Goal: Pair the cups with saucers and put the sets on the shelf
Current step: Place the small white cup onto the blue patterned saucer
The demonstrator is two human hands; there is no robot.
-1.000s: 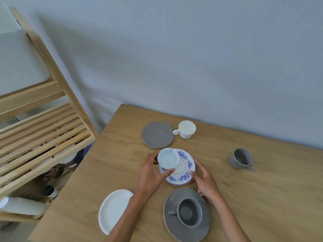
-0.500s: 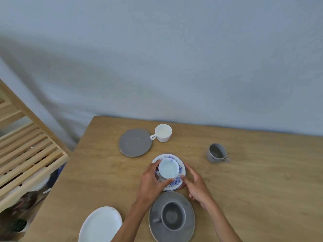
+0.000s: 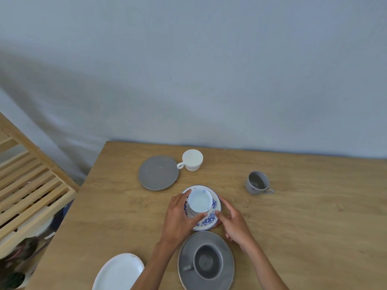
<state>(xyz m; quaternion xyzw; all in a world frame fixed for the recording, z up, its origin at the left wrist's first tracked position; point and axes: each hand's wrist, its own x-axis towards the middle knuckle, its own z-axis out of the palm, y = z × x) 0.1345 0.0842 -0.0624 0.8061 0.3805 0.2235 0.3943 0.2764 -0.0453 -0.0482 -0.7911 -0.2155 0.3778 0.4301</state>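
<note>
Cup [image 3: 200, 200] gripped by left hand [image 3: 178, 218]; no writing legible.

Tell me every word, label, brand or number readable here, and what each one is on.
Nothing here can be read.
Small grey cup standing alone on the wooden table: a faint pale mark on its side, too small and blurred to read.
Blue-flowered white saucer: floral pattern only, no lettering.
The other cups, saucers and wooden shelf show no text.
</note>
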